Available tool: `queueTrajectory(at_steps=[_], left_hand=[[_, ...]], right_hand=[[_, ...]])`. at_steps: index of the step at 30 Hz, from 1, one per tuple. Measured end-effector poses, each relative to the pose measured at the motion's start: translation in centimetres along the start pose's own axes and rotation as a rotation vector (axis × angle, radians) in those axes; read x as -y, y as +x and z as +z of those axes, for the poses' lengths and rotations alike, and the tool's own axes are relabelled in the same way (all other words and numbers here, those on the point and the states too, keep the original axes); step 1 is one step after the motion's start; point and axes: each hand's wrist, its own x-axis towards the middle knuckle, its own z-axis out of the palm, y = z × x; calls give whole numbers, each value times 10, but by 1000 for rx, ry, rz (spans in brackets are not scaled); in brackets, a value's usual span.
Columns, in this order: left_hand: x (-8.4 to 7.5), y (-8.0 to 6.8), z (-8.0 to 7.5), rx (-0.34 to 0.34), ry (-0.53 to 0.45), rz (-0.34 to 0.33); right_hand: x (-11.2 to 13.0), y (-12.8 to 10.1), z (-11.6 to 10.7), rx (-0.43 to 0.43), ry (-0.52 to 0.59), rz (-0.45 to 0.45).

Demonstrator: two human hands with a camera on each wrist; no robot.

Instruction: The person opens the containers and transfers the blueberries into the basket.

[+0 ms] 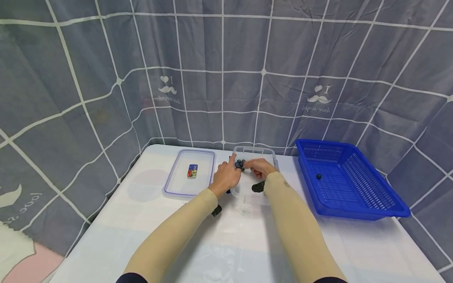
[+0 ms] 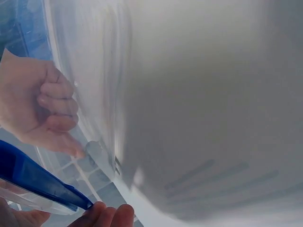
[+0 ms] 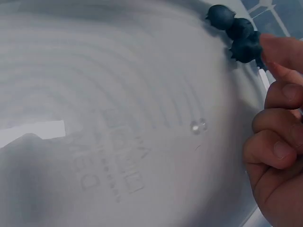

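Observation:
Several blueberries (image 3: 245, 48) sit in the corner of a clear plastic container (image 1: 253, 188). My right hand (image 1: 261, 168) reaches inside. Its index fingertip meets a blueberry at the cluster's edge and pinches it, while the remaining fingers stay curled, as the right wrist view shows. My left hand (image 1: 226, 173) grips the container's left side, its fingertips by a blue latch (image 2: 42, 182). Through the clear wall, the left wrist view shows the right hand bent over the corner. The head view has the berries (image 1: 240, 164) between both hands.
A clear lid with a blue-edged seal (image 1: 177, 184) and a small colourful label (image 1: 192, 171) lies to the left. To the right stands a blue slotted basket (image 1: 354, 210) with one dark blueberry (image 1: 319, 176) in it. A grey checked curtain (image 1: 244, 90) hangs behind the white table (image 1: 226, 251).

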Motion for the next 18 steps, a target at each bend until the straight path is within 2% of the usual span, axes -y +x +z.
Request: queueTrajectory(at_steps=[18], left_hand=[[0,3,1,-4,6,9]], right_hand=[[-5,2,4,-31,-38,-21]])
